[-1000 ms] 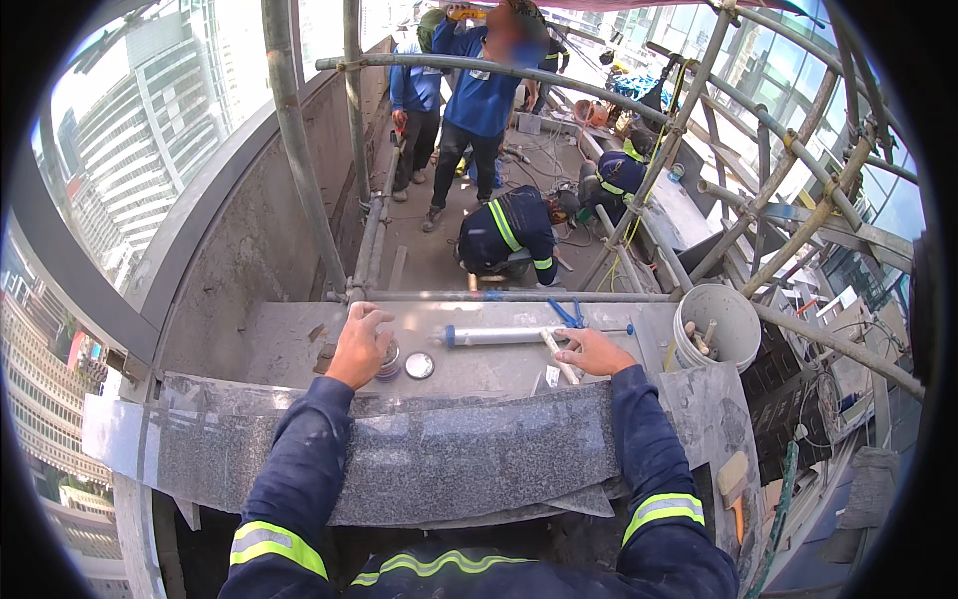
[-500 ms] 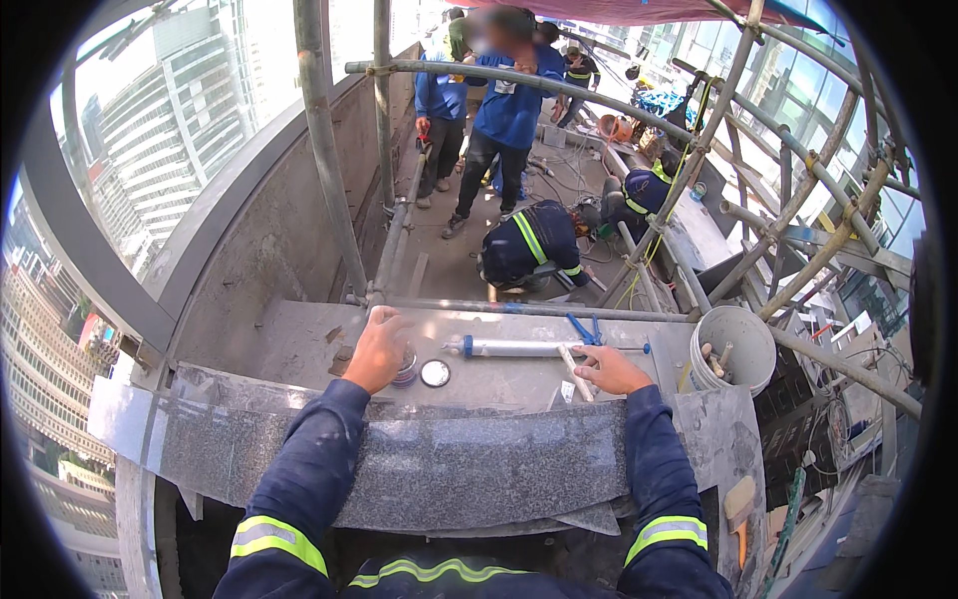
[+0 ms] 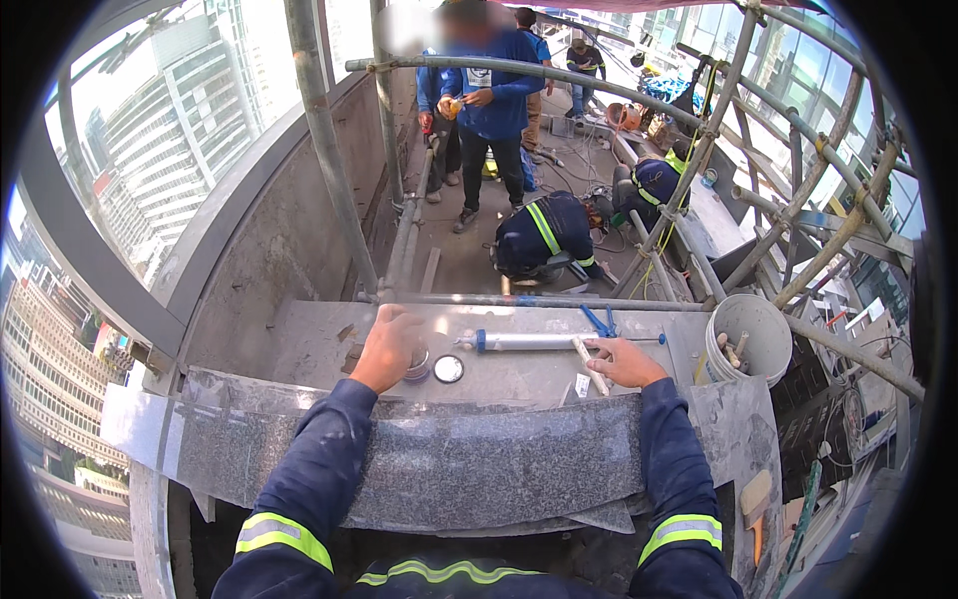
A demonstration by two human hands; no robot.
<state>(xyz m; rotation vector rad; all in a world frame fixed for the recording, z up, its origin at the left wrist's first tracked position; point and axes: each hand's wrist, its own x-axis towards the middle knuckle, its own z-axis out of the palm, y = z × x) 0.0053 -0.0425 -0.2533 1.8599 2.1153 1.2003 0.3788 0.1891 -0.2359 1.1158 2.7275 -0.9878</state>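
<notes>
My left hand [image 3: 387,351] hovers beside a small open can [image 3: 417,365], partly hiding it; its fingers are loosely curled and apart, with nothing visible in them. Right of the can lies a round lid [image 3: 448,368], dark-rimmed with a white middle. My right hand [image 3: 633,363] has thumb and forefinger on a pale stick [image 3: 596,374], which slants over the barrel of a caulking gun [image 3: 534,341]. That gun is silver with blue ends and a blue handle, and lies crosswise on the ledge. A small white packet [image 3: 582,385] is by the stick.
A speckled grey stone slab [image 3: 499,464] lies beneath my forearms. At right stand a white bucket [image 3: 749,339] with tools in it and, nearer, a brush [image 3: 755,504]. Scaffold pipes [image 3: 539,299] border the ledge. Beyond them, a co-worker [image 3: 544,235] crouches and others stand.
The view has shifted slightly, so the ledge appears farther right. My left hand stays by the can and my right hand at the stick. A standing person beyond has moved left.
</notes>
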